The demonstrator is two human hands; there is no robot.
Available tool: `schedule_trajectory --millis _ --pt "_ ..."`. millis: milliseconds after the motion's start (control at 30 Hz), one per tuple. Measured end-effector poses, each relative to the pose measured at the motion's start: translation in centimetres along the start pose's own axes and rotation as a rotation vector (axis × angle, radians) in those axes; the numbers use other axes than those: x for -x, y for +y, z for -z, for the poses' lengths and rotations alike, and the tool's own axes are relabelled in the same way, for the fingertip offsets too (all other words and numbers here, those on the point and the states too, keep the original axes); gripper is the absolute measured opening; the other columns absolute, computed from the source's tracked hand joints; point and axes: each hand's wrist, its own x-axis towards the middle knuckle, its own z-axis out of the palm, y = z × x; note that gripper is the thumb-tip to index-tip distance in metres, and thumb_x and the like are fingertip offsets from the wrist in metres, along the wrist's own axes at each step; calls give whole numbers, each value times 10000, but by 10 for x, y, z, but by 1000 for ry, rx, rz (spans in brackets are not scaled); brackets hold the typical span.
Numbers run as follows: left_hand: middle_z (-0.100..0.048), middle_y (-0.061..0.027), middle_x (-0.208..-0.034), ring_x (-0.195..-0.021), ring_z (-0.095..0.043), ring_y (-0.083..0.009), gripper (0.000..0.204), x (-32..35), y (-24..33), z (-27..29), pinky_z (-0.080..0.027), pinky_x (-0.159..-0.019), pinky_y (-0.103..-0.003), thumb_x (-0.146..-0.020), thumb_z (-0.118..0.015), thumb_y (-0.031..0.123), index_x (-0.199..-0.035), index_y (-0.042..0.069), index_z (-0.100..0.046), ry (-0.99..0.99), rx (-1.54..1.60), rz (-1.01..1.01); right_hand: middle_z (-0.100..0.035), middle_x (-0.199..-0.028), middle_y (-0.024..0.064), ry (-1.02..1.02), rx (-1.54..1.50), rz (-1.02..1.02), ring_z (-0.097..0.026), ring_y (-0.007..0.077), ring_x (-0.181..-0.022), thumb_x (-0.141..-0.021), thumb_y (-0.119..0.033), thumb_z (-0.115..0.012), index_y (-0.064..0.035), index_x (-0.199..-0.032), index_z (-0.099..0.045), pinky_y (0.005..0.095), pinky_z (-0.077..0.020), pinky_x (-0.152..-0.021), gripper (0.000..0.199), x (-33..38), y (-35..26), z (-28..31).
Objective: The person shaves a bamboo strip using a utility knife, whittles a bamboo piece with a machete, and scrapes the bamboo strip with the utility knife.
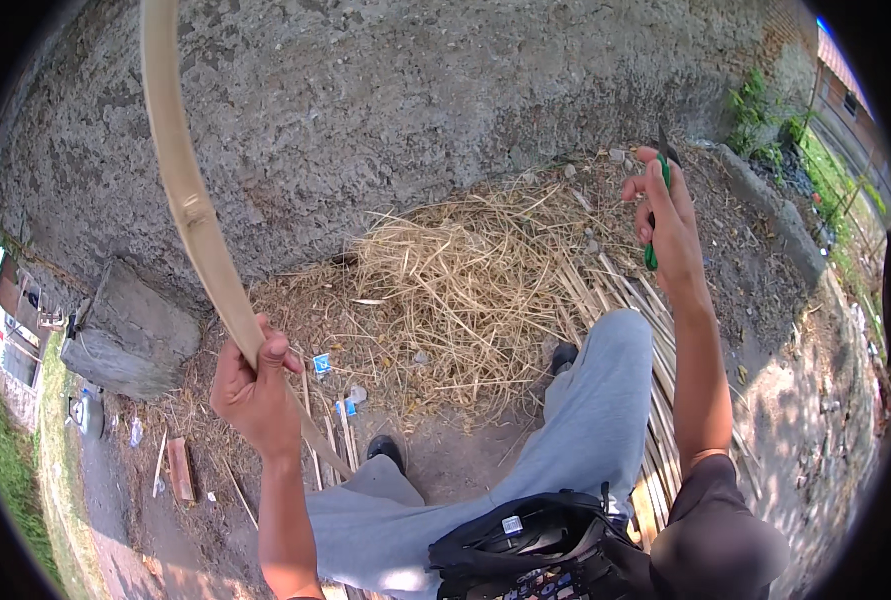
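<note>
I see the left hand (258,388) gripping a bamboo strip (188,185) before the wall (386,110), the right hand (676,235) holding a green-handled knife (665,172) apart; from shavings (446,300) along the ground's (456,465) wall-side edge, I judge much cutting done, this strip perhaps unfinished.

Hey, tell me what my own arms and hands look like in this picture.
Your left hand and right hand are both ungloved, with fingers uncovered. Both wrists and forearms look bare. A dark sleeve ends near your right elbow.
</note>
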Motion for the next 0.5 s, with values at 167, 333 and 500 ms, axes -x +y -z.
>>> schedule_trajectory --millis 167,333,500 --pt "-571 -93 -852 -595 -488 -106 276 -42 21 61 -416 -526 -226 -969 -568 136 -1161 -61 -540 120 108 -184 -588 -1153 307 98 657 -519 -572 425 -1088 -977 -414 -439 -4 -1265 -446 452 -415 -933 501 110 245 146" --pt "-545 -71 -877 -646 -483 -112 310 -55 27 77 -394 -580 -240 -1003 -513 216 -1181 -38 -514 159 156 -229 -657 -932 278 -131 1063 -792 -640 424 -907 -856 -233 -629 -12 -1067 -593 469 -493 -808 308 336 389 240" --pt "-537 -48 -856 -636 -484 -116 327 -5 -9 43 -405 -580 -248 -987 -543 271 -1168 0 -521 229 156 -82 -669 -942 244 -56 1086 -847 -653 413 -853 -770 -185 -710 -57 -1078 -595 478 -503 -775 353 423 375 214"
